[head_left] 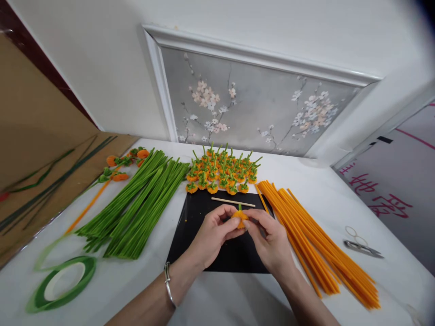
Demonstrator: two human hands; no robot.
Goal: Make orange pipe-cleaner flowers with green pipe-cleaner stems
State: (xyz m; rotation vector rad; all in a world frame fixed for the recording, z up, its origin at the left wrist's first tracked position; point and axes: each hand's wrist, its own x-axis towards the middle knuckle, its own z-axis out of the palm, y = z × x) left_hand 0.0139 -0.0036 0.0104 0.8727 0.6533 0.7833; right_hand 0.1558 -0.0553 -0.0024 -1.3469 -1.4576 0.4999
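Between the fingertips of both hands is a small orange pipe-cleaner fruit (240, 219) with a green stem pointing up. My left hand (217, 228) pinches its left side, and my right hand (268, 233) pinches the right side. The fingers partly cover it. Both hands are above a black mat (190, 226). Just beyond them a thin pale wooden stick (233, 202) lies across the mat. Behind the mat stand several similar orange pieces (212, 187) with green leafy tops and upright stems, grouped in rows.
Green pipe cleaners (142, 213) lie bundled at left, orange pipe cleaners (316, 240) at right. A roll of green tape (90, 271) rests front left, below an orange-fruited branch (120, 177). Small scissors (356, 235) and metal snips (363, 249) lie far right. A wall borders the table's back.
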